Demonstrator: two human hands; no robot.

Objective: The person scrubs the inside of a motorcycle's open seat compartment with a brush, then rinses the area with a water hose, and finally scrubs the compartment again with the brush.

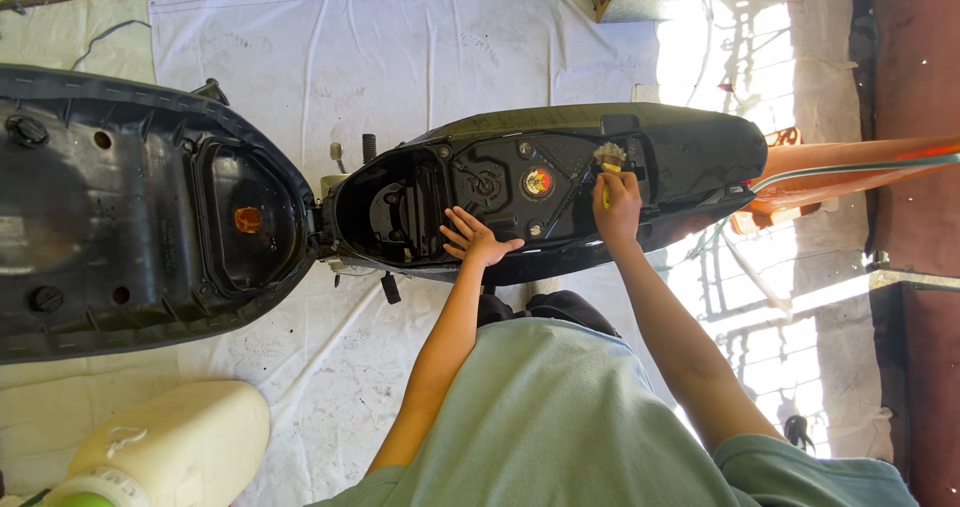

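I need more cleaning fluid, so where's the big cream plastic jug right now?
In the head view the cream plastic jug lies at the bottom left on the white sheet, just below the raised black scooter seat.

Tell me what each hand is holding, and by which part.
The right hand grips a yellow-handled brush by its handle, bristles against the scooter's open underseat compartment. The left hand holds nothing; it rests flat on the compartment's edge.

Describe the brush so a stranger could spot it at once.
Start at the open scooter body in the middle of the white sheet. Go to its end away from the raised seat, where the right hand grips the brush. It alone has a yellow handle and pale bristles against black plastic.
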